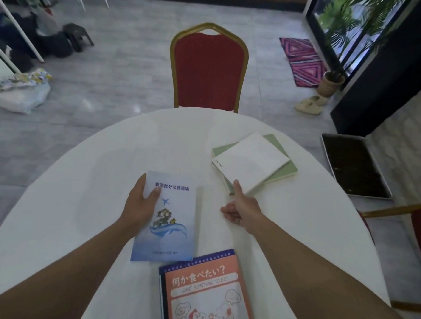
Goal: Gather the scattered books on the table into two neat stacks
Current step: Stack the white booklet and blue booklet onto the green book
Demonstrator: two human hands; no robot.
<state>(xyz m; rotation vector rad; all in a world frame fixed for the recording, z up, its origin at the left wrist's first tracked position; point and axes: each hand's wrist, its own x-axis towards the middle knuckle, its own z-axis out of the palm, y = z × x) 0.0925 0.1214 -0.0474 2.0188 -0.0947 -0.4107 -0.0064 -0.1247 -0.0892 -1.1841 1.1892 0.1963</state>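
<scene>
On the round white table (84, 190) my left hand (141, 202) grips the left edge of a pale blue book (171, 220), thumb on its cover. My right hand (239, 205) hovers just short of a small stack, thumb pointing up at its near corner, fingers loosely curled and holding nothing. That stack is a white book (252, 163) lying askew on a green book (285, 171). An orange book with a cartoon cover (207, 293) lies on a dark blue book (162, 289) at the table's near edge.
A red chair with a gold frame (207, 71) stands at the far side of the table. Another chair's arm (393, 211) shows at the right. A dark tray (352, 164) lies on the floor to the right.
</scene>
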